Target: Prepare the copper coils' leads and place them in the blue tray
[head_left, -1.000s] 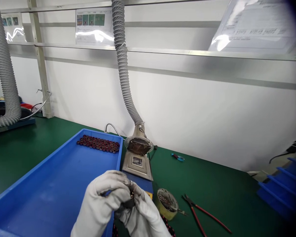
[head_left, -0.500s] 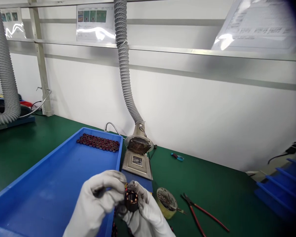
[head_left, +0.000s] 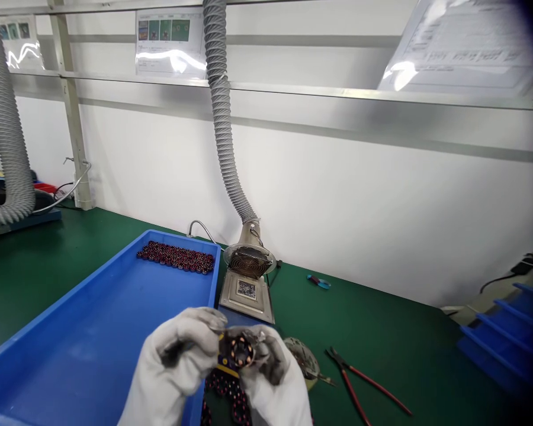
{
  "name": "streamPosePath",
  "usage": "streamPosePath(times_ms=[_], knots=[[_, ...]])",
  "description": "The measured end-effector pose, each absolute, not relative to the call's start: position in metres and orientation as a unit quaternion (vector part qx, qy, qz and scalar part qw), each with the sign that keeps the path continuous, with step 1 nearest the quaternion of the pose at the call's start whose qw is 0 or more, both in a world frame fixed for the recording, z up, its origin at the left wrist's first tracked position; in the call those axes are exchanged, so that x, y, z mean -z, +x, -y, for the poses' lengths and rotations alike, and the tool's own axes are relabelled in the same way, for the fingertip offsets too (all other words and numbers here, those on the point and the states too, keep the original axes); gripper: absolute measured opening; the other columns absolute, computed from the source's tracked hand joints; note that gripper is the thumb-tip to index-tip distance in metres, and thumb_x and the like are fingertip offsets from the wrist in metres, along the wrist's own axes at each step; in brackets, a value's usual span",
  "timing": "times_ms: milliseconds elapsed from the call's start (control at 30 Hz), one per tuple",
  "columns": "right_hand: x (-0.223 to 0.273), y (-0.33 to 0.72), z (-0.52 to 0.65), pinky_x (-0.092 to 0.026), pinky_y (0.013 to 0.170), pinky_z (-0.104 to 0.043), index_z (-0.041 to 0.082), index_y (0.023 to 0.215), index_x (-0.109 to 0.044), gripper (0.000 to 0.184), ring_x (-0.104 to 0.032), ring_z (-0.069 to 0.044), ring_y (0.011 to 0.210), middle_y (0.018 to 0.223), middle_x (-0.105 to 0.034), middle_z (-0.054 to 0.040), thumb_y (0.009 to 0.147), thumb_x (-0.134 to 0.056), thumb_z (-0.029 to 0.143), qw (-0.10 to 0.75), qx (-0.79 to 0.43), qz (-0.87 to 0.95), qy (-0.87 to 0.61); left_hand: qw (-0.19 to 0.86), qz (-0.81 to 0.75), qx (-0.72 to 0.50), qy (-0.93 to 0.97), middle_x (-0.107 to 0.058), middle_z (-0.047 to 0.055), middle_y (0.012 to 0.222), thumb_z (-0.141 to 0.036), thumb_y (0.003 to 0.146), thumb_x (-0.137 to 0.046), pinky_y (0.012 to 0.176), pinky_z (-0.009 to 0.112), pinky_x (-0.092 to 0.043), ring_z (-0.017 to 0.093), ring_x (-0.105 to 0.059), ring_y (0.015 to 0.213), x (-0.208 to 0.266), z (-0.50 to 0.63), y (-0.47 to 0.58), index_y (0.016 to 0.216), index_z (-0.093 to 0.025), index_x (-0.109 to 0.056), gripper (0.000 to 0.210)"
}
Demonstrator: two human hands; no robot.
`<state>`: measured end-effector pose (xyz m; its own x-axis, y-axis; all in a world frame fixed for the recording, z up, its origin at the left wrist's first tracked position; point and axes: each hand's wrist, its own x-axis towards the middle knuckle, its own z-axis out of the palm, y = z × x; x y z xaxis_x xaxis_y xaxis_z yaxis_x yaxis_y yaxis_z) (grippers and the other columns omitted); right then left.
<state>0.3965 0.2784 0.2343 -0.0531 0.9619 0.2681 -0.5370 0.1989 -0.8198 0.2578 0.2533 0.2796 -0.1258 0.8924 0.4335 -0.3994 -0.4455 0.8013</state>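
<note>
Both of my hands wear white gloves with dark, soiled fingertips. Between them, over the tray's right edge, is a small black motor stator (head_left: 241, 352) with a ring of copper-coloured spots and an open centre. My right hand (head_left: 273, 367) grips it from the right, fingers closed around its edge. At the stator's left side, the fingers of my left hand (head_left: 177, 355) are pinched together by a small yellow bit; what exactly they hold is hidden. Below, several similar dark stators (head_left: 233, 393) lie on the green table, partly covered by my hands.
A large blue tray (head_left: 93, 331) holds rows of stators (head_left: 175, 257) at its far end. Beyond my hands stands a metal solder pot (head_left: 247, 296) under a fume hose (head_left: 222, 112). To the right are a round tin (head_left: 304, 358), red-handled pliers (head_left: 350, 373) and small blue cutters (head_left: 318, 281).
The stator has tilted so its ring faces me more and has risen slightly. My right hand has turned with it, uncovering the stators below. The left fingers have shifted slightly left.
</note>
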Motion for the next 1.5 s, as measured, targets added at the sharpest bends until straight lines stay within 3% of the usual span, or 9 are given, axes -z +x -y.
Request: streamPosePath(times_ms=[200,367,500,600,700,833,967,1200,1500], knots=[[-0.235,0.376,-0.256,-0.051,0.078,-0.032,0.03,0.088,-0.063,0.033,-0.06,-0.02,0.091,0.102,-0.063,-0.0006,0.068,-0.068,0.004,0.744,-0.117,0.579,-0.313,0.554,-0.324,-0.589,0.491,-0.07,0.004,0.093,-0.025,0.064,-0.074,0.077,0.025,-0.051,0.021,-0.063,0.087,-0.277,-0.262,0.261,0.097,-0.024,-0.069,0.033],[-0.226,0.371,-0.259,-0.05,0.078,-0.037,0.031,0.105,-0.06,0.046,-0.06,-0.023,0.091,0.103,-0.062,-0.0018,0.07,-0.058,0.001,0.716,0.067,0.62,-0.315,0.591,-0.293,-0.65,0.377,-0.071,0.005,0.078,-0.034,0.065,-0.073,0.073,0.024,-0.051,0.019,-0.065,0.075,-0.262,-0.266,0.279,0.073,-0.018,-0.072,0.018],[-0.226,0.378,-0.26,-0.052,0.073,-0.035,0.028,0.091,-0.061,0.035,-0.062,-0.022,0.083,0.097,-0.062,-0.0021,0.067,-0.065,0.004,0.72,0.063,0.588,-0.364,0.511,-0.242,-0.768,0.301,-0.072,0.0,0.081,-0.025,0.055,-0.079,0.081,0.026,-0.051,0.02,-0.065,0.083,-0.26,-0.271,0.272,0.07,-0.023,-0.072,0.017],[-0.225,0.381,-0.26,-0.052,0.072,-0.036,0.027,0.088,-0.061,0.035,-0.062,-0.023,0.082,0.098,-0.063,-0.0026,0.064,-0.068,0.003,0.726,0.062,0.584,-0.358,0.555,-0.302,-0.685,0.364,-0.07,0.001,0.069,-0.016,0.056,-0.074,0.063,0.022,-0.052,0.017,-0.063,0.068,-0.27,-0.271,0.268,0.082,-0.02,-0.072,0.026],[-0.223,0.381,-0.262,-0.052,0.074,-0.037,0.029,0.095,-0.061,0.043,-0.062,-0.024,0.085,0.102,-0.063,-0.0026,0.063,-0.066,0.0,0.719,0.07,0.606,-0.334,0.572,-0.336,-0.634,0.398,-0.062,0.0,0.055,-0.009,0.053,-0.07,0.047,0.019,-0.045,0.012,-0.055,0.051,-0.273,-0.269,0.271,0.069,-0.016,-0.072,0.018],[-0.223,0.379,-0.264,-0.052,0.074,-0.037,0.03,0.099,-0.061,0.043,-0.061,-0.023,0.086,0.1,-0.064,-0.0026,0.067,-0.064,0.002,0.714,0.074,0.62,-0.317,0.485,-0.302,-0.742,0.351,-0.066,0.0,0.066,-0.009,0.054,-0.071,0.055,0.018,-0.047,0.012,-0.057,0.059,-0.267,-0.267,0.27,0.063,-0.02,-0.071,0.015],[-0.223,0.377,-0.264,-0.053,0.073,-0.037,0.029,0.095,-0.062,0.04,-0.062,-0.023,0.083,0.098,-0.064,-0.0023,0.065,-0.063,0.001,0.731,0.058,0.599,-0.321,0.569,-0.271,-0.698,0.34,-0.07,0.002,0.072,-0.011,0.049,-0.074,0.04,0.017,-0.041,0.005,-0.045,0.041,-0.27,-0.269,0.262,0.076,-0.021,-0.073,0.03],[-0.222,0.375,-0.26,-0.053,0.074,-0.037,0.029,0.096,-0.063,0.04,-0.062,-0.023,0.084,0.099,-0.064,-0.0025,0.066,-0.066,0.003,0.726,0.038,0.607,-0.321,0.566,-0.365,-0.616,0.408,-0.07,0.004,0.074,-0.018,0.062,-0.072,0.063,0.019,-0.05,0.014,-0.061,0.068,-0.278,-0.265,0.267,0.079,-0.015,-0.07,0.017],[-0.229,0.38,-0.259,-0.052,0.076,-0.035,0.025,0.096,-0.055,0.036,-0.061,-0.021,0.092,0.1,-0.061,-0.0057,0.07,-0.063,0.002,0.746,-0.124,0.582,-0.301,0.431,-0.319,-0.792,0.292,-0.073,-0.004,0.077,-0.024,0.065,-0.075,0.068,0.018,-0.054,0.014,-0.067,0.07,-0.259,-0.269,0.237,0.083,-0.027,-0.07,0.019]])
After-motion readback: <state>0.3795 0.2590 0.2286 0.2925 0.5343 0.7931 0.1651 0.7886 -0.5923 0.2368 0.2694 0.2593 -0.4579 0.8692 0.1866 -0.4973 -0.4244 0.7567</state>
